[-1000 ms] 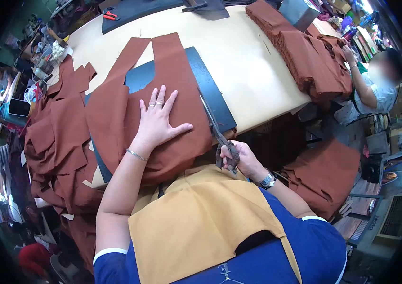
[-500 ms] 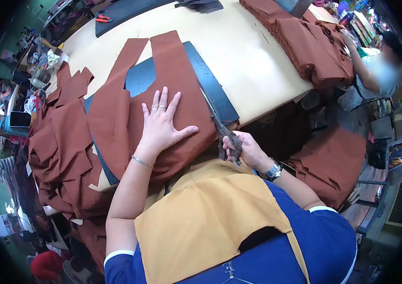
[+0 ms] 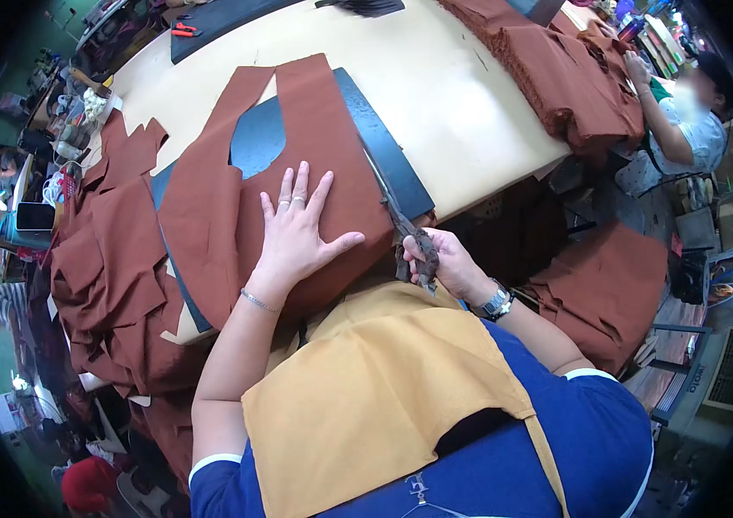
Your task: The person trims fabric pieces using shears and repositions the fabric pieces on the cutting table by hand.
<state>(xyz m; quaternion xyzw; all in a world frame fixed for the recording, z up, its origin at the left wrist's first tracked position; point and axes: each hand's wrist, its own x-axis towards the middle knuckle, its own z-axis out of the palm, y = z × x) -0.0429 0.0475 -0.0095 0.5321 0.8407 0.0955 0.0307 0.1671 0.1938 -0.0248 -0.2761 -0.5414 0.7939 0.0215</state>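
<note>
My left hand [image 3: 299, 226] lies flat with fingers spread on a rust-brown cut fabric piece [image 3: 319, 121]. Under that fabric is a dark blue board [image 3: 401, 173], showing along its right side and through the gap between the fabric's two long strips. Cloth-wrapped handles of large scissors [image 3: 418, 255] are gripped in my right hand [image 3: 453, 263], at the table's front edge. The scissor blades point away from me along the fabric's right edge, over the board.
Crumpled brown fabric [image 3: 116, 276] heaps at the left. A thick brown fabric stack [image 3: 539, 78] covers the table's far right, where another person [image 3: 682, 129] sits. Orange-handled snips [image 3: 185, 31] rest on a second dark board [image 3: 220, 26]. More brown fabric [image 3: 600, 293] lies low at right.
Both hands keep their holds and have barely moved. The view has shifted slightly. The other person at the right has raised their head and upper body a little.
</note>
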